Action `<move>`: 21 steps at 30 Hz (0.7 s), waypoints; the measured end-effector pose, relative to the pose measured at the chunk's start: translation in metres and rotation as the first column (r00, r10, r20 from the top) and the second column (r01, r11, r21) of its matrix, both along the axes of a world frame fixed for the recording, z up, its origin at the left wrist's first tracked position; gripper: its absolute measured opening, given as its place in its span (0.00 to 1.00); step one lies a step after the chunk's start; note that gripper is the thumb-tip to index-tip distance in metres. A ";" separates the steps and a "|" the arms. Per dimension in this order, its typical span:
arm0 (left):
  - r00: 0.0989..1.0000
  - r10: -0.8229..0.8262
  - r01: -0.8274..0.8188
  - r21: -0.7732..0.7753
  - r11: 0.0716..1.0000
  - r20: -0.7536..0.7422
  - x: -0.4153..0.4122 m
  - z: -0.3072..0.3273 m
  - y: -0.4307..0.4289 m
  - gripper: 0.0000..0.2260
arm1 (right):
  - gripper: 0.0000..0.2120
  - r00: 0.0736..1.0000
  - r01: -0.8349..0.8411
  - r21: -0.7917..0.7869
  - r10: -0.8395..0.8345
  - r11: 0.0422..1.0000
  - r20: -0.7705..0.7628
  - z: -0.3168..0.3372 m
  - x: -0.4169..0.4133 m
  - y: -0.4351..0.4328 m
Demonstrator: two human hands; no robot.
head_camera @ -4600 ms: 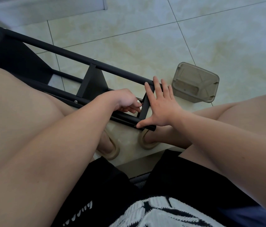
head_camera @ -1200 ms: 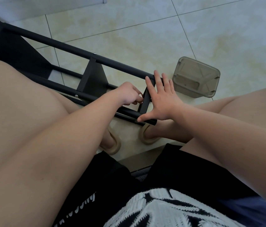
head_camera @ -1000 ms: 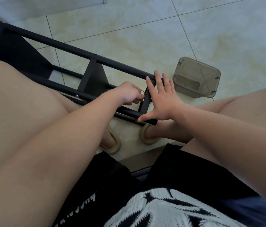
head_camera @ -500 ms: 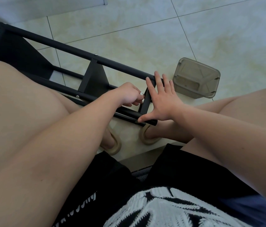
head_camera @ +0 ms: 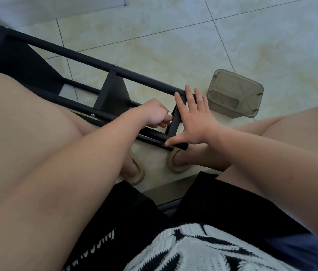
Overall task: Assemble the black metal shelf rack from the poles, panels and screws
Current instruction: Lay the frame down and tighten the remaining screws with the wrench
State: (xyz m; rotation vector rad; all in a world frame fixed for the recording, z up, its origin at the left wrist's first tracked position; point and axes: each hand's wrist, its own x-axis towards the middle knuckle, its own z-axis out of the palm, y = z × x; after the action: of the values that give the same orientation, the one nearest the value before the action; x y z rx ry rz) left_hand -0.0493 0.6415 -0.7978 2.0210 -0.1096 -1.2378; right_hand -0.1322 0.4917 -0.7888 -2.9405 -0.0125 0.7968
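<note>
The black shelf rack lies on its side on the tiled floor between my knees, its far pole (head_camera: 87, 56) and near pole (head_camera: 152, 137) running from upper left to lower right. A middle panel (head_camera: 113, 94) and an end panel (head_camera: 174, 122) join them. My left hand (head_camera: 154, 114) is curled against the inner face of the end panel and pinches a small silver screw (head_camera: 169, 113) at its fingertips. My right hand (head_camera: 195, 122) lies flat against the outer face of that panel, fingers straight up to the far pole, thumb on the near pole's end.
A translucent grey plastic container (head_camera: 234, 92) stands on the floor just right of the rack's end. My feet in beige slippers (head_camera: 175, 165) sit under the near pole. Silver screw heads show on both poles at the middle panel (head_camera: 93, 115).
My left hand has lifted slightly along the end panel and its fingers have shifted, so the silver screw now shows at its fingertips. My right hand has stayed flat on the panel.
</note>
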 end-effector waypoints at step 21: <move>0.996 -0.042 0.050 0.094 0.994 -0.080 0.002 0.006 -0.003 0.08 | 0.73 1.000 0.004 0.008 -0.004 1.000 -0.003 0.000 -0.001 0.000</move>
State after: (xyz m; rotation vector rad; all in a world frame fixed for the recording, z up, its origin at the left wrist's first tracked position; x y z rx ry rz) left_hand -0.0477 0.6387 -0.7914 2.0593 -0.0602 -1.3729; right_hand -0.1330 0.4917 -0.7889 -2.9308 -0.0100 0.7988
